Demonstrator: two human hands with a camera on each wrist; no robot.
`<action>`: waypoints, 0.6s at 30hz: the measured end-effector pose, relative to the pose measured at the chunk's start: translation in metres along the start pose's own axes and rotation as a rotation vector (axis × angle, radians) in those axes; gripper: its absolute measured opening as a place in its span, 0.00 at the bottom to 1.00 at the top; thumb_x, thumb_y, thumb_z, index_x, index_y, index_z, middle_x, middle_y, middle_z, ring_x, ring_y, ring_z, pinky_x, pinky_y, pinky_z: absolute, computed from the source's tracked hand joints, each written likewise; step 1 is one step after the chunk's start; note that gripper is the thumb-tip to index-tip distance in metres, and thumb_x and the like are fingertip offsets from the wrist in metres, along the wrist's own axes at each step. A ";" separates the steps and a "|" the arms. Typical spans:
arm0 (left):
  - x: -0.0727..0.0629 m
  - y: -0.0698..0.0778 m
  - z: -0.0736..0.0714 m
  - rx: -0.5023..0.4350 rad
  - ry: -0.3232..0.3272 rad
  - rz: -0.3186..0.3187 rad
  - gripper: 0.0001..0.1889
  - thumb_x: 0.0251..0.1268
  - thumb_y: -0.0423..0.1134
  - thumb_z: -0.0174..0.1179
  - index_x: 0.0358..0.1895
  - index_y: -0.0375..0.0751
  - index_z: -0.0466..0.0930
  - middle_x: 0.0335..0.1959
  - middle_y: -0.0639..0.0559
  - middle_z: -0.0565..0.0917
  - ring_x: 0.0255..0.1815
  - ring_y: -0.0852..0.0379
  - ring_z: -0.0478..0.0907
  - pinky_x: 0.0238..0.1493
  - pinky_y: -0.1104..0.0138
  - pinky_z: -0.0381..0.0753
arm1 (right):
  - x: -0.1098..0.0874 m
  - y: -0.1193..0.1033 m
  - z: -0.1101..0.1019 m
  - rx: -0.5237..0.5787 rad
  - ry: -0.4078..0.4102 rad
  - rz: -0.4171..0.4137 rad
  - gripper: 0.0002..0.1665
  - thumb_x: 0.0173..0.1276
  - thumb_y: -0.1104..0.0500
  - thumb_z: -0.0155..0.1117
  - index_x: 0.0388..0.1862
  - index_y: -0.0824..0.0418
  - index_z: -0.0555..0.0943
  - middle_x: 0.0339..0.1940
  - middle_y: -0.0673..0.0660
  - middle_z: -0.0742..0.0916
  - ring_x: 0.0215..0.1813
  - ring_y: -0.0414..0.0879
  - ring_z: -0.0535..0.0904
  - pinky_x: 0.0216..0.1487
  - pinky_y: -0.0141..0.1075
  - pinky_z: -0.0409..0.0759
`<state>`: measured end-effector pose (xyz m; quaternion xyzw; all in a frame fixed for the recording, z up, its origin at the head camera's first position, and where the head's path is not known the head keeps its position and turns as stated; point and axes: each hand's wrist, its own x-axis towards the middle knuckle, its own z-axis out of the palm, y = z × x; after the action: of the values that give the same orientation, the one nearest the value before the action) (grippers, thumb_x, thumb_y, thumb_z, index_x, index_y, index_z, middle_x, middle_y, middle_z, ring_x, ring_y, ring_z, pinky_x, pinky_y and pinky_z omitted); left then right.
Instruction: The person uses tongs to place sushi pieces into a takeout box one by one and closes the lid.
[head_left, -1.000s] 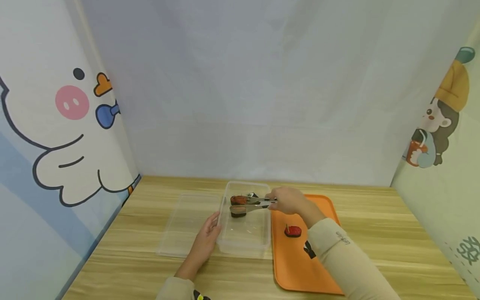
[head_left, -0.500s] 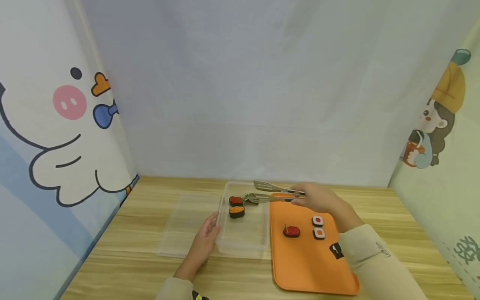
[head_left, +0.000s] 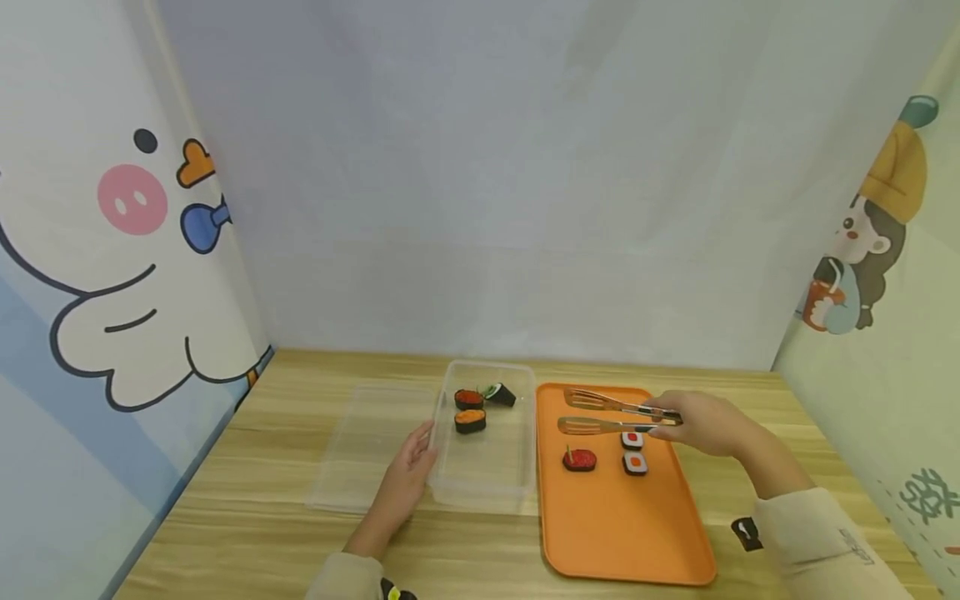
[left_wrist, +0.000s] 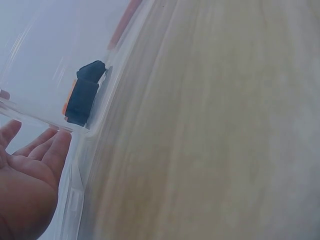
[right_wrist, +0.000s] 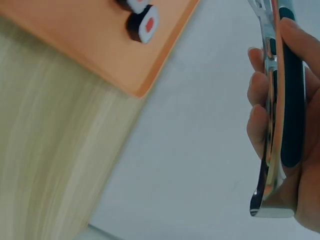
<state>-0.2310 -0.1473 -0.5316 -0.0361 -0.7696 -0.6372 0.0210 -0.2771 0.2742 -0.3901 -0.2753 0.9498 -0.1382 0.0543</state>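
My right hand point(head_left: 708, 423) grips a pair of metal tongs point(head_left: 600, 425) with dark handle grips, seen close up in the right wrist view. Their spread tips hang above the orange tray with nothing between them. On the tray are a red-topped sushi piece point(head_left: 580, 459) and two white-ringed sushi rolls point(head_left: 634, 463), the far one partly behind the tongs. My left hand point(head_left: 405, 475) touches the left side of a clear plastic box point(head_left: 487, 492) with extended fingers. Inside the box sit a red-topped sushi point(head_left: 469, 399), an orange-topped sushi point(head_left: 470, 421) and a dark cone-shaped hand roll point(head_left: 501, 395).
A clear flat lid point(head_left: 360, 450) lies on the wooden table point(head_left: 247, 483) left of the box. The orange tray point(head_left: 622, 542) stands close to the box's right side. A pale curtain point(head_left: 480, 208) hangs behind the table, with printed cloths at both sides.
My right hand has drawn the tongs back from the box to above the tray, and they are no longer around the orange-topped sushi, which sits in the box. My left hand stays beside the box.
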 end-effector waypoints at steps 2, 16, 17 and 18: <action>0.000 0.001 0.001 -0.004 -0.001 0.005 0.25 0.78 0.35 0.47 0.74 0.38 0.58 0.67 0.28 0.66 0.65 0.34 0.66 0.63 0.44 0.66 | -0.007 0.005 0.003 -0.002 -0.003 0.000 0.28 0.67 0.51 0.67 0.57 0.71 0.79 0.43 0.53 0.85 0.42 0.50 0.81 0.39 0.46 0.79; -0.003 0.004 0.001 -0.006 -0.010 0.017 0.25 0.78 0.35 0.47 0.74 0.36 0.57 0.67 0.27 0.66 0.65 0.34 0.67 0.62 0.44 0.67 | -0.038 0.029 0.019 0.049 -0.003 -0.015 0.26 0.64 0.53 0.69 0.54 0.71 0.80 0.38 0.48 0.83 0.31 0.36 0.72 0.29 0.35 0.72; -0.003 0.004 0.001 -0.011 -0.012 0.018 0.25 0.78 0.35 0.46 0.74 0.36 0.57 0.67 0.27 0.66 0.65 0.34 0.67 0.62 0.44 0.67 | -0.040 0.032 0.019 0.047 0.000 -0.019 0.26 0.65 0.54 0.69 0.54 0.71 0.80 0.38 0.48 0.83 0.31 0.35 0.72 0.28 0.35 0.72; -0.002 0.003 0.001 -0.013 -0.013 0.021 0.25 0.78 0.34 0.46 0.74 0.35 0.57 0.67 0.27 0.66 0.65 0.33 0.67 0.62 0.44 0.67 | -0.043 0.035 0.020 0.042 0.003 -0.022 0.26 0.65 0.54 0.69 0.54 0.72 0.80 0.38 0.48 0.83 0.31 0.35 0.72 0.28 0.35 0.73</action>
<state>-0.2287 -0.1459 -0.5294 -0.0484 -0.7651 -0.6417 0.0224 -0.2554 0.3211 -0.4183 -0.2845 0.9436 -0.1593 0.0570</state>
